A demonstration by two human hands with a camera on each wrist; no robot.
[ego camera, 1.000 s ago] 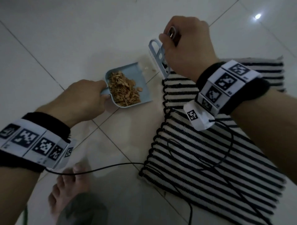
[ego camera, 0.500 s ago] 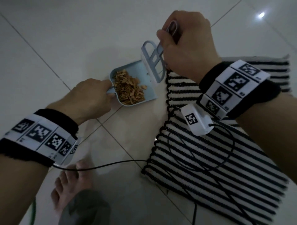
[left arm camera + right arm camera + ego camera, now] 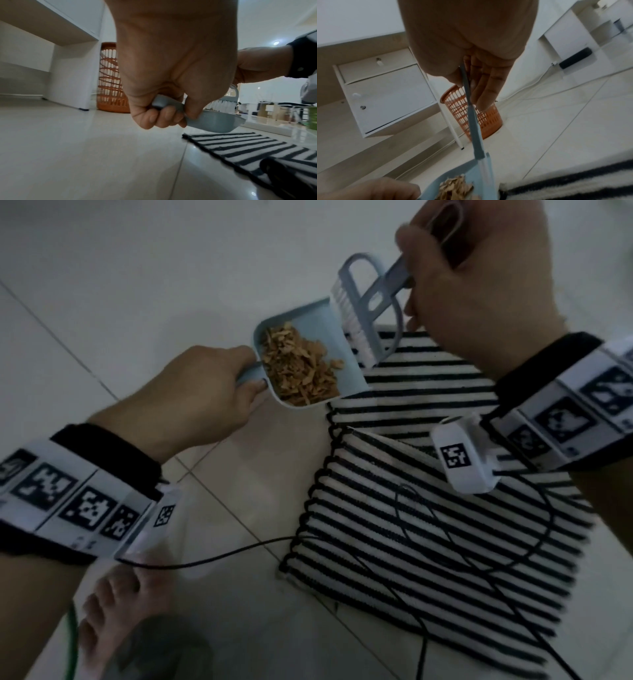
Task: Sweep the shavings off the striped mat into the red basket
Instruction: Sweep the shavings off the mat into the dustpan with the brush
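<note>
My left hand (image 3: 205,392) grips the handle of a pale blue dustpan (image 3: 342,337), held off the floor at the striped mat's (image 3: 428,542) far left corner. Brown wood shavings (image 3: 301,368) are heaped inside the pan. My right hand (image 3: 472,278) grips the handle of a pale blue hand brush (image 3: 359,313); its white bristles sit over the pan's open side. The red basket (image 3: 471,116) stands on the floor beyond both hands, beside a white cabinet; in the left wrist view the basket (image 3: 109,81) shows behind my left hand (image 3: 164,116). The mat surface in view looks free of shavings.
White floor tiles (image 3: 137,268) surround the mat. A white cabinet (image 3: 385,94) stands left of the basket. Black cables (image 3: 428,529) trail over the mat and floor. A bare foot (image 3: 116,611) rests at bottom left. A green object (image 3: 312,117) stands at the right.
Both hands have risen and come nearer the camera. The dustpan has lifted off the floor with the shavings in it, and the brush has moved over the pan's open side.
</note>
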